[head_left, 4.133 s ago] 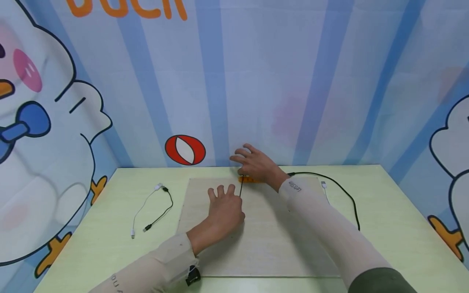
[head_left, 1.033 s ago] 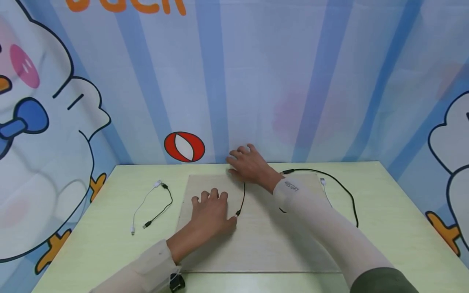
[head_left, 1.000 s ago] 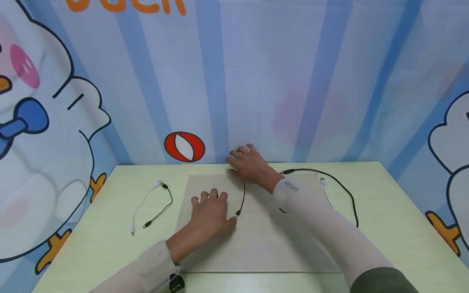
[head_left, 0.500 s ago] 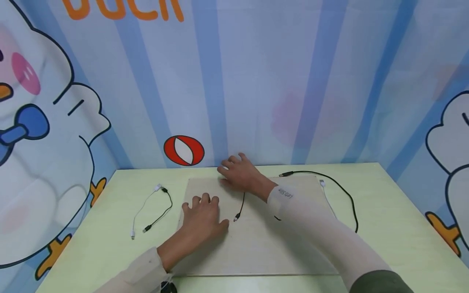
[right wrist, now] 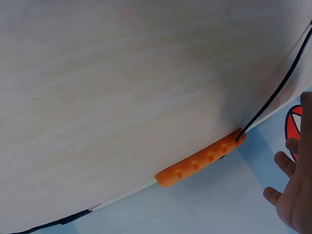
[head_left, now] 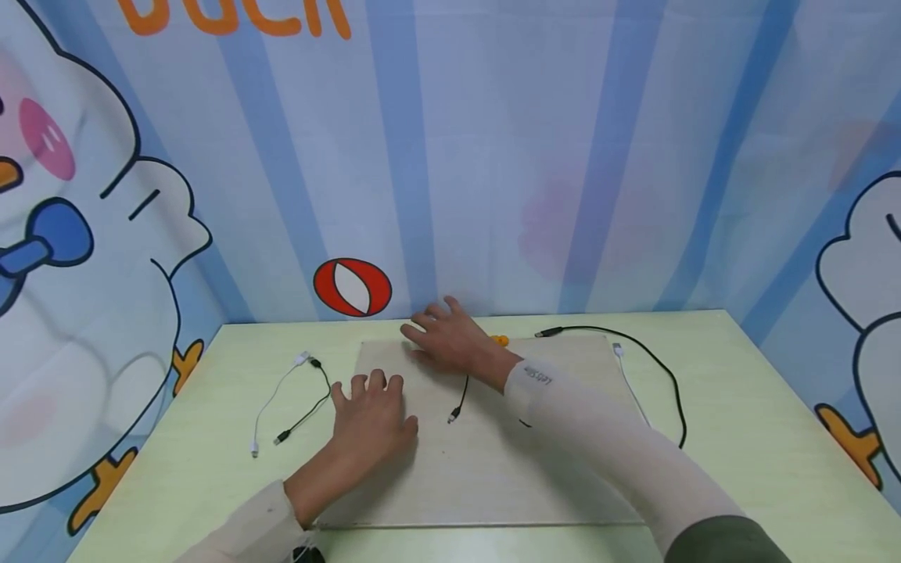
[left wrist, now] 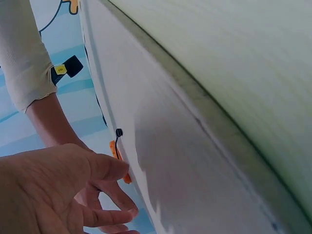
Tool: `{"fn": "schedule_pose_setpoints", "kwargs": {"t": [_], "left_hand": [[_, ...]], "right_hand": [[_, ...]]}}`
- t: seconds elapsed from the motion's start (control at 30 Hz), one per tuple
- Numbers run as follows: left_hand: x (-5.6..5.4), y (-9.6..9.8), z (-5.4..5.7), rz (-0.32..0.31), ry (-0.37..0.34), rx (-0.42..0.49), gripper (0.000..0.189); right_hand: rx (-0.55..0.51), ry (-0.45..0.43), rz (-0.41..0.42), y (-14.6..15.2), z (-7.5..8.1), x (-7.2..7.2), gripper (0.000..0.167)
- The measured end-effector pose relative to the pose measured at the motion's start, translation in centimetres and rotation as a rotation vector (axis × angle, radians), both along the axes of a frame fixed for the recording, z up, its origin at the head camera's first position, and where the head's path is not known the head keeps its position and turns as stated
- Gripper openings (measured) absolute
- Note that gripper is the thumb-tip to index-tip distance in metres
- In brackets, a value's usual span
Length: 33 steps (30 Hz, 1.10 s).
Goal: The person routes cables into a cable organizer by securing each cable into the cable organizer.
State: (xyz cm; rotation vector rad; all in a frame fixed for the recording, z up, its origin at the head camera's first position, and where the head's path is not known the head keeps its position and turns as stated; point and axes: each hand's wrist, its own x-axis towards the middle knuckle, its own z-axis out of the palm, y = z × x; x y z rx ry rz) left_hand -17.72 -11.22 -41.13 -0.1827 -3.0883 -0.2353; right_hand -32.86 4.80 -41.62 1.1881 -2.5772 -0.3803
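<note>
An orange cable organizer (right wrist: 200,160) with several slots sits along the board's far edge, and a black cable (right wrist: 273,95) runs out of its end slot. In the head view the cable's short end with a USB plug (head_left: 454,414) lies on the board, the organizer mostly hidden behind my right forearm. My right hand (head_left: 450,340) hovers over the far edge, left of the organizer, its fingers spread and holding nothing. My left hand (head_left: 369,426) is over the board's left side with relaxed fingers, apart from the cable. In the left wrist view its thumb overlaps the organizer (left wrist: 115,148).
The pale square board (head_left: 493,485) lies on a light table (head_left: 176,469). A white cable (head_left: 271,403) and a black cable (head_left: 303,418) lie on the left. A thick black cable (head_left: 655,360) and another white cable (head_left: 626,379) lie on the right. A printed backdrop (head_left: 493,195) stands behind.
My left hand has let go of the cable's plug end and moved left and nearer. The right hand has moved left off the organizer, whose orange end now shows. The cable stays in the slot.
</note>
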Motion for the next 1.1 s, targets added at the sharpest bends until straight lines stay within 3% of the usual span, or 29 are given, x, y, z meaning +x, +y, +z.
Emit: {"fn": "schedule_pose_setpoints", "kwargs": {"t": [0.53, 1.1], "left_hand": [[0.7, -2.1, -0.1, 0.046, 0.042, -0.068, 0.042], [0.8, -3.8, 0.2, 0.074, 0.035, -0.095, 0.040]], "right_hand": [[0.057, 0.013, 0.003, -1.5, -0.2, 0.8, 0.050], [0.065, -0.002, 0.003, -2.1, -0.2, 1.2, 0.050]]}}
